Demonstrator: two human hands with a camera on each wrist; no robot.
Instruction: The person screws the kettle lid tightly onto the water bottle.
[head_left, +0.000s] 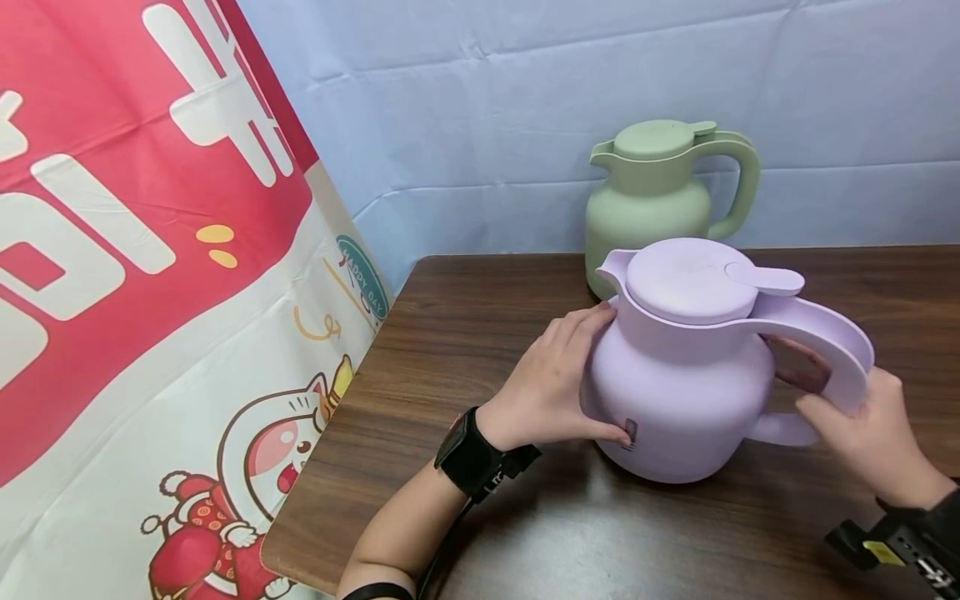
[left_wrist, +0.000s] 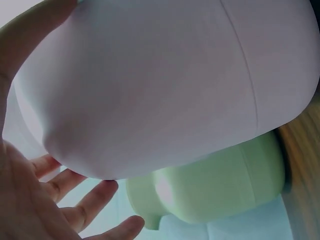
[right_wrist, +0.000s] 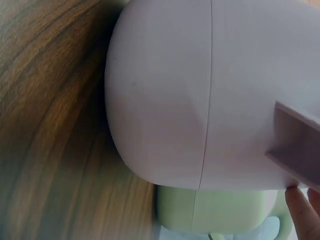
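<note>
A lilac thermos jug (head_left: 678, 383) with a round lid and a side handle stands at the wooden table, its spout toward the left. My left hand (head_left: 551, 379) holds the left of its body, thumb across the front and fingers toward the back. In the left wrist view, bent fingers (left_wrist: 95, 200) touch the jug's lilac side. My right hand (head_left: 862, 425) grips the handle (head_left: 843, 358), with some fingers passing behind it. Whether the base fully rests on the table I cannot tell.
Close behind stands a green thermos jug (head_left: 648, 208) of the same shape, partly hidden by the lilac one. The brown wooden table (head_left: 435, 333) ends at the left beside a printed red and white cloth (head_left: 150, 333). A pale blue cloth (head_left: 450, 125) hangs behind.
</note>
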